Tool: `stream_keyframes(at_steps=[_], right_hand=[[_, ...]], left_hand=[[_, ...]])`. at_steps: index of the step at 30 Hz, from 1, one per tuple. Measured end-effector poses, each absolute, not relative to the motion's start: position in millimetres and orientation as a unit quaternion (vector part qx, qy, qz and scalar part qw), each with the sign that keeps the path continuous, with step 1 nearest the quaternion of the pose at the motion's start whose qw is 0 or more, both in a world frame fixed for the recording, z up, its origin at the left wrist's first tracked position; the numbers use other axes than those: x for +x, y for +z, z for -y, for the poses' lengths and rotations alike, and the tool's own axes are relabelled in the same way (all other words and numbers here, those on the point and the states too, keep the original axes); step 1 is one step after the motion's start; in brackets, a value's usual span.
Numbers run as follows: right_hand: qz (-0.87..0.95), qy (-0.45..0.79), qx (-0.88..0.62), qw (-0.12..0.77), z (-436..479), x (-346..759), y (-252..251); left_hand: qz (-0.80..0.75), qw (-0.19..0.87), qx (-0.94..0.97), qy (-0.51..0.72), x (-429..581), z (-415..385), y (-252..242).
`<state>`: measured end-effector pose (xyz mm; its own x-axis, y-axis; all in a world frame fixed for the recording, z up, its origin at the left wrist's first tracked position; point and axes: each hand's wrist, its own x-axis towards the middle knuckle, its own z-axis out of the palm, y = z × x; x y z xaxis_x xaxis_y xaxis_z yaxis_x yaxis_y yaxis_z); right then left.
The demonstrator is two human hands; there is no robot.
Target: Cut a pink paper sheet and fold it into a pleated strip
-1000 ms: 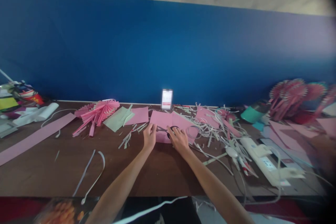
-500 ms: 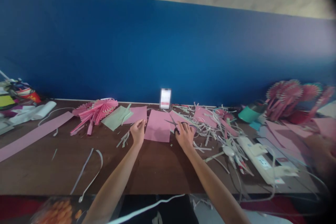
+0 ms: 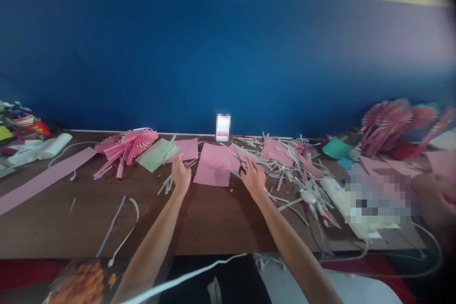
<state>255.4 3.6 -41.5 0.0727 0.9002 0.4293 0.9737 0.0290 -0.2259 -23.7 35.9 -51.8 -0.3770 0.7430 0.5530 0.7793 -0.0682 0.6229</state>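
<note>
My left hand (image 3: 181,174) is at the front edge of a small pink paper piece (image 3: 188,148), beside a pale green sheet (image 3: 155,156). Its fingers look stretched forward and apart, with nothing clearly held. A pink paper sheet (image 3: 213,165) lies flat between my two hands. My right hand (image 3: 254,178) has its fingers at the dark handles of a pair of scissors (image 3: 240,161). The scissors' blades point away and to the left, over another pink piece (image 3: 235,165) at the right of the sheet.
A lit phone (image 3: 223,128) stands against the blue partition (image 3: 221,47). Paper strips (image 3: 281,168) pile up at right, near a white power strip (image 3: 333,190). Pleated pink paper (image 3: 131,147) lies at left. Another person's hand (image 3: 436,194) shows at far right.
My left hand has moved left, away from the pink sheet, and its fingers have opened from a pinch. My right hand keeps the scissors, whose blades now point further forward.
</note>
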Motion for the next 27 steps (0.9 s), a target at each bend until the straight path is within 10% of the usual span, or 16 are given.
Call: stream_keyframes(at_steps=[13,27], right_hand=[[0.649,-0.04,-0.742,0.166,-10.3,261.9,-43.4],[0.645,-0.041,-0.73,0.221,-14.4,266.9,-48.9]], left_hand=[[0.381,-0.034,-0.892,-0.242,39.2,-6.1,-34.2],[0.415,-0.062,-0.868,-0.264,46.1,-10.9,-53.2]])
